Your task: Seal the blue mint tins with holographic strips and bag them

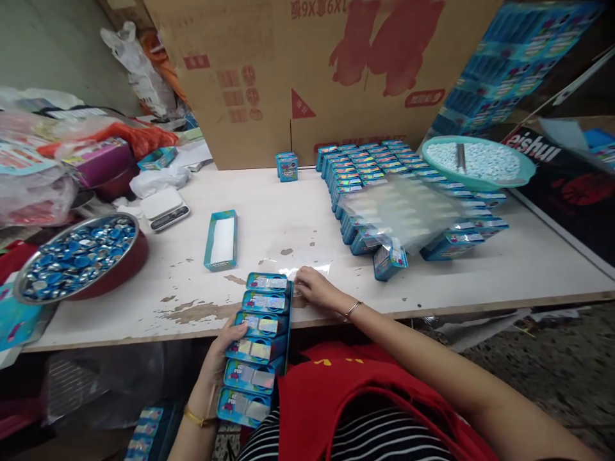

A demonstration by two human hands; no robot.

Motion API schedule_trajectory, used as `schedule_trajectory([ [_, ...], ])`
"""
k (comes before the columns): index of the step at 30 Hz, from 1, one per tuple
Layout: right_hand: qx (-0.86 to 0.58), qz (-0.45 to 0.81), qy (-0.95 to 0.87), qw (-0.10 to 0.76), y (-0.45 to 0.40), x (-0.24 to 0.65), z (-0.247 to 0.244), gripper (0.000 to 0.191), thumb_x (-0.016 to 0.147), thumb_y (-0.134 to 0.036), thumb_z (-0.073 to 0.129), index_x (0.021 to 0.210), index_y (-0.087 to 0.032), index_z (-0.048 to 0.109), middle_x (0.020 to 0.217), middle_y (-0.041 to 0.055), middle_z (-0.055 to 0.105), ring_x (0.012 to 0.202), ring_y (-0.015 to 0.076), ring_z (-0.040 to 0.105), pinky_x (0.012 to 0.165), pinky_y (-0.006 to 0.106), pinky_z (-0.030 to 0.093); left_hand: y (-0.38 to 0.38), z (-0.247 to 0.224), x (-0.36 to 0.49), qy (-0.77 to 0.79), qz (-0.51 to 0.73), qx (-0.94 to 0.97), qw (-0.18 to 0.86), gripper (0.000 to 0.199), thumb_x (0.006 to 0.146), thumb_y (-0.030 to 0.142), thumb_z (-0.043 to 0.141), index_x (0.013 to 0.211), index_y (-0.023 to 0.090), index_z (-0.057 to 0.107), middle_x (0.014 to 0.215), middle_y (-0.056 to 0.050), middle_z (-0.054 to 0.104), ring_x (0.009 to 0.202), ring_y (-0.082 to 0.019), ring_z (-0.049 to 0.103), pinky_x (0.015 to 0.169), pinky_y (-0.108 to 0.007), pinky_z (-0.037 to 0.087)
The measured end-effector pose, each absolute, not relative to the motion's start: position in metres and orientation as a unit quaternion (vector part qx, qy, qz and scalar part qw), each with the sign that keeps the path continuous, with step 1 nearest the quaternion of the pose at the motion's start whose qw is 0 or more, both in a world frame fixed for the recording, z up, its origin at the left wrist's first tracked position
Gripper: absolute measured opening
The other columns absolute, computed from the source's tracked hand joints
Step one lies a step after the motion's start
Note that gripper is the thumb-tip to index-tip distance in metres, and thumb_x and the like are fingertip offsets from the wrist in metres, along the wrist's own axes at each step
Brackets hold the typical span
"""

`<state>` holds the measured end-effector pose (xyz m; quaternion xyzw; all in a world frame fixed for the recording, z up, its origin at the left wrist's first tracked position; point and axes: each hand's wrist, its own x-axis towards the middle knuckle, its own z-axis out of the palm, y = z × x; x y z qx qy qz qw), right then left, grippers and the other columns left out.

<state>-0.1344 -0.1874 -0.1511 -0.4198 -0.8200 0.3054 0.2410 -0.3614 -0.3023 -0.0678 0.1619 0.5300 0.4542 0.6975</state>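
Observation:
My left hand (225, 342) is wrapped round the side of a row of several small blue tins (259, 325), with the thumb on top. They sit packed one after another in a blue display box, tilted over the table's front edge and close to my body. Silvery stickers cross the tins' upper ends. My right hand (314, 287) is closed at the far right corner of that box, its fingertips pinched on clear plastic film (273, 264) lying on the table. An empty blue display box (223, 240) with a white inside lies beyond, to the left.
Rows of blue tins (358, 168) stand at the right, partly under a translucent sheet (406, 208). Behind them is a turquoise basin (526, 169) of white pieces. A bowl (137, 256) of blue wrapped pieces and a scale (166, 208) stand left. A large carton (269, 83) blocks the back.

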Motion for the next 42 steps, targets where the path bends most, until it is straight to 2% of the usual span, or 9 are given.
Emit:
schedule_trajectory([
  [4, -0.452, 0.329, -0.771, 0.305, -0.185, -0.138, -0.15, 0.018, 0.09, -0.013, 0.048, 0.076, -0.014, 0.06, 0.08, 0.0032, 0.057, 0.079, 0.014, 0.052, 0.077, 0.026, 0.042, -0.287, -0.071, -0.354, 0.542, 0.42, 0.206, 0.698, 0.055, 0.055, 0.023, 0.078, 0.109, 0.017, 0.066, 0.084, -0.007, 0.074, 0.074, -0.026, 0.07, 0.063, -0.031, 0.055],
  [9, -0.456, 0.303, -0.736, 0.398, -0.185, -0.142, -0.137, 0.021, 0.093, -0.019, 0.05, 0.085, -0.014, 0.068, 0.089, 0.0055, 0.059, 0.088, 0.0146, 0.054, 0.083, 0.027, 0.042, -0.281, -0.073, -0.349, 0.569, 0.397, 0.23, 0.683, 0.068, 0.058, 0.024, 0.078, 0.123, 0.016, 0.06, 0.098, -0.011, 0.074, 0.08, -0.026, 0.071, 0.066, -0.03, 0.054],
  [14, -0.442, 0.337, -0.742, 0.374, -0.181, -0.137, -0.129, 0.022, 0.091, -0.015, 0.05, 0.092, -0.018, 0.072, 0.097, 0.0053, 0.066, 0.095, 0.0161, 0.057, 0.091, 0.032, 0.042, -0.275, -0.06, -0.339, 0.547, 0.39, 0.268, 0.691, 0.076, 0.057, 0.027, 0.079, 0.129, 0.017, 0.056, 0.106, -0.012, 0.072, 0.08, -0.026, 0.07, 0.066, -0.03, 0.054],
  [23, -0.409, 0.44, -0.69, 0.404, -0.16, -0.113, -0.136, 0.033, 0.089, -0.018, 0.04, 0.105, -0.014, 0.068, 0.113, 0.01, 0.069, 0.107, 0.0164, 0.062, 0.098, 0.032, 0.044, -0.242, -0.071, -0.316, 0.528, 0.389, 0.297, 0.694, 0.073, 0.058, 0.026, 0.079, 0.126, 0.015, 0.057, 0.097, -0.01, 0.073, 0.072, -0.022, 0.069, 0.065, -0.028, 0.053],
  [27, -0.405, 0.437, -0.702, 0.39, -0.159, -0.113, -0.138, 0.036, 0.088, -0.024, 0.037, 0.106, -0.014, 0.067, 0.113, 0.0105, 0.069, 0.107, 0.0181, 0.063, 0.097, 0.034, 0.046, -0.239, -0.074, -0.321, 0.539, 0.346, 0.367, 0.675, 0.06, 0.067, 0.037, 0.077, 0.122, 0.018, 0.061, 0.106, -0.01, 0.071, 0.088, -0.027, 0.068, 0.074, -0.033, 0.053],
  [32, -0.437, 0.375, -0.728, 0.372, -0.182, -0.11, -0.15, 0.037, 0.083, -0.024, 0.036, 0.106, -0.017, 0.064, 0.109, 0.011, 0.07, 0.103, 0.0216, 0.064, 0.093, 0.038, 0.047, -0.24, -0.083, -0.334, 0.663, 0.38, 0.499, 0.409, 0.038, 0.071, 0.039, 0.075, 0.102, 0.018, 0.071, 0.131, -0.014, 0.055, 0.13, -0.033, 0.042, 0.108, -0.04, 0.034],
  [34, -0.453, 0.339, -0.745, 0.355, -0.186, -0.106, -0.159, 0.033, 0.082, -0.025, 0.039, 0.104, -0.021, 0.063, 0.102, 0.0099, 0.07, 0.096, 0.0235, 0.065, 0.086, 0.039, 0.049, -0.231, -0.091, -0.339, 0.633, 0.368, 0.591, 0.339, 0.032, 0.086, 0.034, 0.058, 0.11, 0.016, 0.068, 0.126, -0.016, 0.057, 0.122, -0.028, 0.05, 0.104, -0.041, 0.037],
  [38, -0.465, 0.255, -0.792, 0.302, -0.194, -0.096, -0.168, 0.015, 0.079, -0.026, 0.041, 0.085, -0.026, 0.055, 0.079, 0.0065, 0.063, 0.073, 0.0268, 0.06, 0.066, 0.039, 0.045, -0.203, -0.111, -0.339, 0.588, 0.187, 0.768, 0.171, 0.052, 0.085, 0.013, 0.051, 0.135, 0.023, 0.049, 0.133, -0.011, 0.05, 0.119, -0.026, 0.047, 0.099, -0.044, 0.038],
  [42, -0.448, 0.19, -0.836, 0.252, -0.203, -0.08, -0.178, 0.007, 0.08, -0.033, 0.042, 0.074, -0.029, 0.04, 0.068, 0.0054, 0.045, 0.062, 0.0281, 0.047, 0.055, 0.038, 0.029, -0.183, -0.125, -0.324, 0.549, 0.113, 0.825, 0.066, 0.033, 0.091, 0.017, 0.043, 0.116, 0.021, 0.064, 0.124, -0.01, 0.056, 0.112, -0.026, 0.05, 0.088, -0.04, 0.04],
])
